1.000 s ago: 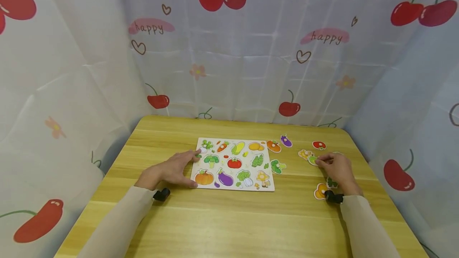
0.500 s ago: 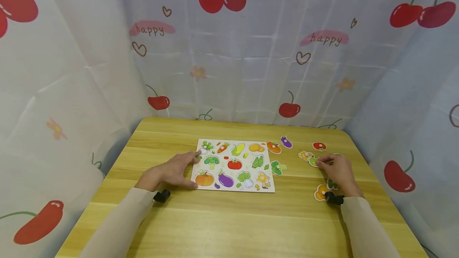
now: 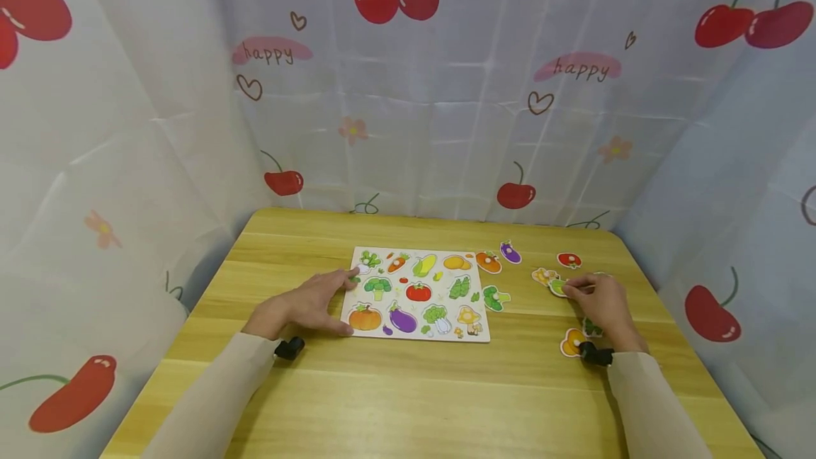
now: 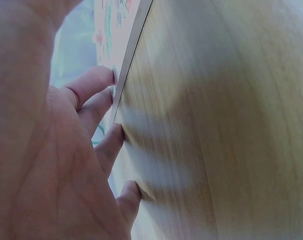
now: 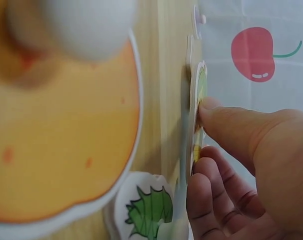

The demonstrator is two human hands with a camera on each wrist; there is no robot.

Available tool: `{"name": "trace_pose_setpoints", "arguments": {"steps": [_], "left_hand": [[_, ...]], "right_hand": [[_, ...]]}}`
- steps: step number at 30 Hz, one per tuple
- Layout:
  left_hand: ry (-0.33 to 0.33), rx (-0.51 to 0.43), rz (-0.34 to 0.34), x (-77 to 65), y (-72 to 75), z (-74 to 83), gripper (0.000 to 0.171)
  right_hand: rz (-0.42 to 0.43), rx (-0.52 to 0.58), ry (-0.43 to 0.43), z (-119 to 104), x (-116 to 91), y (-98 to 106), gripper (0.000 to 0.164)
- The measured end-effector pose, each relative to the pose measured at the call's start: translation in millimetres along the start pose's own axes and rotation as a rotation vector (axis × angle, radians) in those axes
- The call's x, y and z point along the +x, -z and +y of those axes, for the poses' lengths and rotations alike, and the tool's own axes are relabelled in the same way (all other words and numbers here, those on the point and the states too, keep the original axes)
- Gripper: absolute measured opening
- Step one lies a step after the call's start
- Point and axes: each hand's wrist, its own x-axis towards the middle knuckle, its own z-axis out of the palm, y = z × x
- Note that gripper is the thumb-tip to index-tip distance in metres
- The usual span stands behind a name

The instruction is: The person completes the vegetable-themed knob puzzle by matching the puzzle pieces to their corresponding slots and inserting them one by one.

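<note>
My left hand [image 3: 312, 303] lies with spread, fairly straight fingers against the left edge of a vegetable puzzle board [image 3: 446, 296]. Its thumb is at the near left corner. In the left wrist view, fingertips [image 4: 106, 77] rest at the board's side, others on the wood. At the right, my right hand [image 3: 602, 303] pinches a green-and-yellow puzzle piece [image 3: 557, 287] between thumb and fingers. The right wrist view shows that piece [image 5: 200, 92] edge-on, thumb pressed to its printed face. A yellow mushroom piece [image 3: 543, 275] touches or overlaps it at the left.
Loose pieces lie right of the board: a pumpkin [image 3: 488, 262], an eggplant [image 3: 510, 252], broccoli [image 3: 494, 298] and a tomato [image 3: 569, 260]. An orange-yellow piece [image 3: 571, 342] and a dark green one [image 3: 591, 328] sit by my right wrist. A cherry-print curtain [image 3: 414, 147] surrounds the wooden table [image 3: 408, 395].
The view shifts very slightly. Both hands stay in place, the left at the board's edge and the right pinching the green-and-yellow puzzle piece.
</note>
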Motion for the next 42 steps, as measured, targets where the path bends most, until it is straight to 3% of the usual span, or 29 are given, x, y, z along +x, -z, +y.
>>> {"name": "trace_pose_setpoints", "arguments": {"steps": [6,33,42], "left_hand": [[-0.002,0.000,0.001,0.6,-0.7,0.1,0.094],[-0.009,0.013,0.006,0.2,-1.6,-0.7,0.093],[-0.001,-0.007,0.004,-1.4,0.3,0.5,0.094]], "right_hand": [[0.000,0.003,-0.006,-3.6,-1.3,2.2,0.023],[0.029,0.074,0.152,-50.1,-2.4,1.5,0.025],[0.035,0.095,0.132,-68.7,0.9,-5.9,0.025]]}}
